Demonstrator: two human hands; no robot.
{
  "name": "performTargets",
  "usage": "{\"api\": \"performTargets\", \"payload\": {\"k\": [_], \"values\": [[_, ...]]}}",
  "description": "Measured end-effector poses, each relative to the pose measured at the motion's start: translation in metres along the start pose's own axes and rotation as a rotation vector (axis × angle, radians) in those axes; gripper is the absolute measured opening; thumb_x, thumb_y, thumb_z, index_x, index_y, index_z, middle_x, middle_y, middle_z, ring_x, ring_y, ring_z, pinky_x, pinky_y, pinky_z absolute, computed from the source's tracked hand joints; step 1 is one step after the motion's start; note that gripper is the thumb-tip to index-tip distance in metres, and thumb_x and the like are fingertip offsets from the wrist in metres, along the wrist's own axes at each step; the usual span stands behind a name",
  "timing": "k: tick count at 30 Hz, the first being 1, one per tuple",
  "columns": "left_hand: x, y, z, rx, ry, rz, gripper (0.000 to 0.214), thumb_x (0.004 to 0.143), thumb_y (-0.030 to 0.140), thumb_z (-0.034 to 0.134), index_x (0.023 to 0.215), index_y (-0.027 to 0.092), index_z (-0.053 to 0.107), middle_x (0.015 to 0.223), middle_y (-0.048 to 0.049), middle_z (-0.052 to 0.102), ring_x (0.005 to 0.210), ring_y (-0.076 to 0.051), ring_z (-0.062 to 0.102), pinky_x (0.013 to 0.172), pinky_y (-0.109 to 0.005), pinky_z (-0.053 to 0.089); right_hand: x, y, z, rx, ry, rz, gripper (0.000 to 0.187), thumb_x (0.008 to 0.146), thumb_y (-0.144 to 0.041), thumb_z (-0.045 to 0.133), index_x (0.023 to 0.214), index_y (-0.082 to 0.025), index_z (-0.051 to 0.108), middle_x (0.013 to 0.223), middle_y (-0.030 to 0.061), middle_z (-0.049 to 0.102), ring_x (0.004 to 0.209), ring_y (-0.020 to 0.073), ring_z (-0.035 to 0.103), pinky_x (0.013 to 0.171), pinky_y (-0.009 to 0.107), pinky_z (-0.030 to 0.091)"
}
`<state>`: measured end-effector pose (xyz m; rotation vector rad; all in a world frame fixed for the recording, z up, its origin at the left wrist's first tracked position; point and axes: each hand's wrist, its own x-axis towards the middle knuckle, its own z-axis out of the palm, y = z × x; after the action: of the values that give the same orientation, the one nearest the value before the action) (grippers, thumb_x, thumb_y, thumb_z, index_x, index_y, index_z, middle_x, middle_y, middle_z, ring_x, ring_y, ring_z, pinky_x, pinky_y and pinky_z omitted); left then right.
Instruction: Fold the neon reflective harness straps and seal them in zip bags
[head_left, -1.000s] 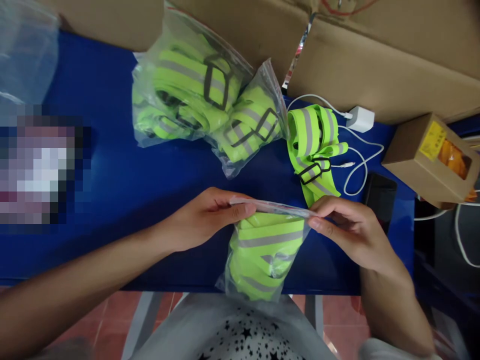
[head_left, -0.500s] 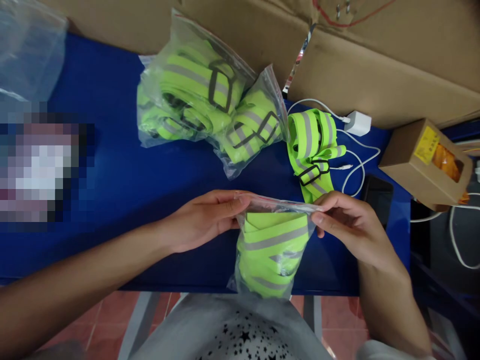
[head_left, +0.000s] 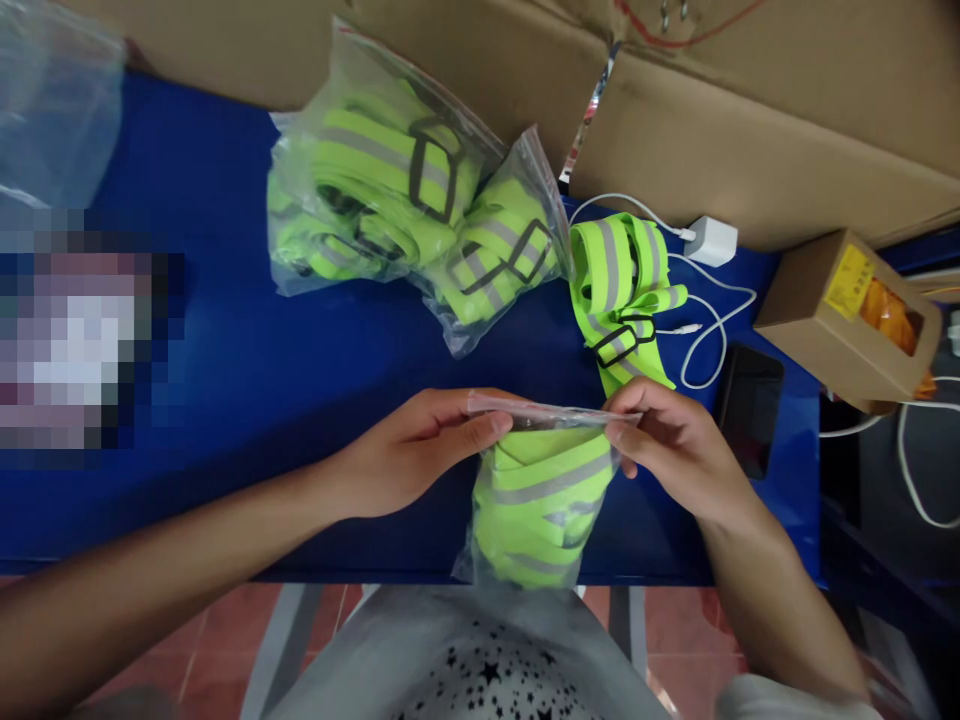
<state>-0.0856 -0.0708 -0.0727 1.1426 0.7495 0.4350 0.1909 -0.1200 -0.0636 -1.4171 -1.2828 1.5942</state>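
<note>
I hold a clear zip bag (head_left: 536, 500) stuffed with a folded neon-yellow reflective strap over the near edge of the blue table (head_left: 247, 370). My left hand (head_left: 420, 450) pinches the left end of the bag's top seal. My right hand (head_left: 675, 450) pinches the right end. The bag hangs down between them toward my lap. A loose yellow reflective strap (head_left: 619, 290) with a black buckle lies on the table just beyond my right hand.
Two filled bags of straps (head_left: 405, 210) lie at the table's middle back. Cardboard boxes (head_left: 750, 110) line the far edge. A white charger (head_left: 711, 240) with cable, a dark phone (head_left: 750, 405) and a small brown box (head_left: 847, 315) sit at right. Empty plastic bags (head_left: 52, 100) lie far left.
My right hand has slid slightly leftward along the bag's top seal, and the seal now looks flatter. The left hand has stayed almost in place.
</note>
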Motion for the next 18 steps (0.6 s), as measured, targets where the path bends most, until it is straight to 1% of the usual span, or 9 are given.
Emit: {"api": "performTargets", "payload": {"k": [3,6,8,11,13,15,18], "values": [[-0.0002,-0.0008,0.0017,-0.002,0.001,-0.01,0.03,0.103,0.039,0.061,0.126,0.027,0.078,0.125,-0.0027,0.079,0.12,-0.021,0.073,0.105,-0.028,0.056,0.0004,0.0012,0.0004,-0.025,0.023,-0.035,0.017,0.095,-0.031,0.074,0.087,-0.021,0.064,0.076,-0.0031,0.06,0.055,0.0055,0.055,0.048,0.016,0.048],[-0.0006,-0.0008,0.0024,-0.012,-0.003,-0.022,0.03,0.103,0.038,0.061,0.125,0.027,0.078,0.125,-0.003,0.079,0.12,-0.02,0.073,0.105,-0.027,0.055,-0.0006,0.0009,0.001,-0.093,-0.007,-0.054,0.01,0.097,-0.029,0.071,0.093,-0.021,0.066,0.079,-0.0031,0.06,0.059,0.0057,0.056,0.053,0.017,0.049],[-0.0008,-0.0009,0.0022,-0.016,-0.021,-0.04,0.03,0.103,0.038,0.061,0.126,0.026,0.078,0.126,-0.0037,0.079,0.121,-0.021,0.072,0.105,-0.028,0.055,-0.0016,0.0002,0.0018,-0.132,-0.016,-0.069,0.008,0.097,-0.026,0.07,0.093,-0.021,0.067,0.079,-0.0033,0.061,0.062,0.0058,0.056,0.056,0.017,0.047],[-0.0005,-0.0013,0.0018,-0.027,-0.042,-0.06,0.033,0.103,0.04,0.061,0.127,0.024,0.077,0.128,-0.0056,0.078,0.124,-0.023,0.071,0.106,-0.031,0.055,-0.0031,-0.0007,0.0034,-0.155,0.007,-0.096,0.01,0.096,-0.025,0.07,0.089,-0.021,0.065,0.078,-0.0029,0.061,0.066,0.0068,0.056,0.057,0.017,0.045],[-0.0003,-0.0008,0.002,-0.027,-0.032,-0.061,0.034,0.103,0.041,0.061,0.127,0.023,0.076,0.128,-0.0066,0.078,0.124,-0.024,0.071,0.107,-0.033,0.055,-0.0037,-0.0013,0.0044,-0.167,0.004,-0.106,0.008,0.096,-0.025,0.071,0.091,-0.021,0.066,0.079,-0.0027,0.061,0.066,0.0075,0.056,0.056,0.018,0.043],[-0.0002,0.0006,0.0027,-0.026,-0.044,-0.053,0.034,0.103,0.042,0.061,0.127,0.024,0.077,0.127,-0.0065,0.078,0.125,-0.025,0.071,0.108,-0.035,0.055,-0.0039,-0.0018,0.0051,-0.182,-0.009,-0.112,0.007,0.095,-0.026,0.072,0.093,-0.021,0.067,0.079,-0.0027,0.061,0.066,0.0081,0.055,0.057,0.019,0.043],[-0.0002,0.0027,0.0039,-0.039,-0.075,-0.05,0.032,0.103,0.04,0.06,0.127,0.027,0.077,0.129,-0.0043,0.078,0.126,-0.024,0.071,0.11,-0.034,0.055,-0.0033,-0.0025,0.0054,-0.206,-0.011,-0.119,0.009,0.095,-0.026,0.072,0.09,-0.021,0.067,0.079,-0.0021,0.062,0.068,0.0094,0.057,0.059,0.021,0.043]]}}
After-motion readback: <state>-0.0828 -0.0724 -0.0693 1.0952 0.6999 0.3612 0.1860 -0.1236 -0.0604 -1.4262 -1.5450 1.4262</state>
